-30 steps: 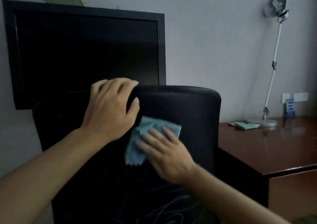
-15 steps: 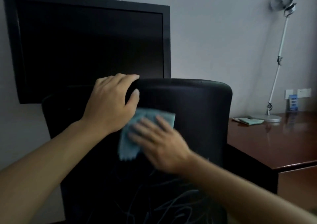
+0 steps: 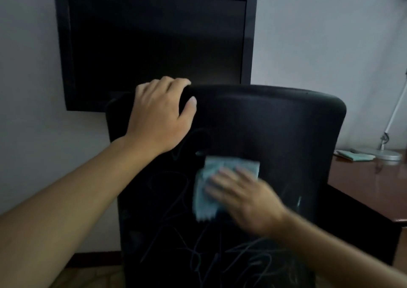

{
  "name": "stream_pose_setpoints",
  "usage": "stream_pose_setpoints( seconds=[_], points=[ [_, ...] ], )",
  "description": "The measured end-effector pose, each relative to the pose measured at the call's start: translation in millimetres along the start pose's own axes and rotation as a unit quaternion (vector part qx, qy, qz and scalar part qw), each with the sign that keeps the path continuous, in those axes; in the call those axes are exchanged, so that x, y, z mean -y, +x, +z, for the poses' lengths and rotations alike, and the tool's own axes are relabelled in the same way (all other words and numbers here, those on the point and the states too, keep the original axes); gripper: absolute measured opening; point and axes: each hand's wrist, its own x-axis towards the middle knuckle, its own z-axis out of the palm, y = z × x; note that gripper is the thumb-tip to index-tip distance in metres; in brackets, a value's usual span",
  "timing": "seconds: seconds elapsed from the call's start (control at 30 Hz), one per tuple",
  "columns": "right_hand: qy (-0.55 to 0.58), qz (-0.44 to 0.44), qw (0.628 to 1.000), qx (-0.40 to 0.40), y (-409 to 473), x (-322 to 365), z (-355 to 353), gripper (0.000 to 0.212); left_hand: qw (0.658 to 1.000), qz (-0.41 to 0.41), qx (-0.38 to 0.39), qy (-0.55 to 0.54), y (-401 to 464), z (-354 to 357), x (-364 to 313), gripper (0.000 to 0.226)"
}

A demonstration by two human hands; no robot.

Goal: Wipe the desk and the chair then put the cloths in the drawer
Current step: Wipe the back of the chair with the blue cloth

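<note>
A: Head view: how was the blue cloth [image 3: 220, 177] judged to handle?
B: Light and limp; it was pressed flat against the chair back [image 3: 275, 133] under the right hand [image 3: 246, 197], fingers spread. The chair's top edge was gripped by the left hand [image 3: 160, 120], a steadying hold

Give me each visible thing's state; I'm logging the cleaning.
Left hand: grips chair top.
Right hand: flat, pressing blue cloth.
Blue cloth: crumpled against the backrest.
Chair: upright, scribble-marked.
Second cloth: folded on desk.
Screen: dark.
</note>
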Motion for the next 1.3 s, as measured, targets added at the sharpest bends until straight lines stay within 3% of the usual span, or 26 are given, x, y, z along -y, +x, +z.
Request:
stream_pose_setpoints(
  seconds=[0.13, 0.23, 0.3, 0.37, 0.43, 0.5, 0.6, 0.67, 0.77, 0.83, 0.93, 1.0, 1.13, 1.2, 1.3],
  points=[
    [-0.053, 0.168, 0.972, -0.153, 65, -74, -31, 0.05, 0.999, -0.013, -0.035, -0.008, -3, 7, -4, 0.041],
    [-0.028, 0.209, 0.965, -0.154, 43, -45, -5, 0.055, 0.999, -0.015, -0.038, -0.015, -1, 7, -3, 0.04],
    [-0.001, 0.189, 0.978, -0.093, -3, 12, 29, 0.063, 0.999, -0.014, -0.034, -0.014, -2, 5, -3, 0.039],
    [-0.011, 0.112, 0.994, -0.002, -48, 65, 47, 0.065, 0.999, -0.015, -0.024, -0.027, -2, 2, -2, 0.037],
    [-0.025, 0.055, 0.998, 0.036, -54, 69, 45, 0.066, 0.999, -0.016, -0.009, -0.047, 1, -1, -1, 0.035],
    [-0.001, 0.071, 0.997, -0.012, -13, 44, 30, 0.065, 0.998, -0.02, 0.003, -0.063, 4, -7, 3, 0.035],
    [-0.001, 0.169, 0.976, -0.133, 80, -9, -5, 0.055, 0.995, -0.019, 0.033, -0.094, 7, -16, 9, 0.038],
    [-0.016, 0.2, 0.966, -0.163, 118, -26, -17, 0.054, 0.995, -0.023, 0.023, -0.093, 7, -20, 15, 0.043],
    [0.003, 0.168, 0.978, -0.121, 104, 5, 3, 0.061, 0.994, -0.109, -0.018, -0.024, 1, -21, 39, 0.041],
    [0.002, 0.1, 0.994, -0.051, 65, 51, 25, 0.064, 0.983, -0.175, 0.022, -0.059, -10, -19, 59, 0.042],
    [-0.012, 0.021, 0.999, 0.03, 35, 81, 32, 0.063, 0.97, -0.193, 0.048, -0.139, -20, -20, 75, 0.046],
    [-0.011, 0.041, 0.999, -0.013, 68, 63, 20, 0.064, 0.962, -0.213, 0.039, -0.165, -18, -23, 78, 0.048],
    [-0.014, 0.169, 0.977, -0.13, 171, 5, -20, 0.059, 0.948, -0.247, 0.03, -0.198, -16, -24, 78, 0.053],
    [-0.021, 0.166, 0.978, -0.124, 187, 6, -21, 0.059, 0.941, -0.261, 0.043, -0.212, -15, -26, 80, 0.055],
    [-0.013, 0.072, 0.996, -0.058, 148, 52, 6, 0.06, 0.935, -0.266, 0.045, -0.23, -14, -29, 79, 0.063]
  ],
)
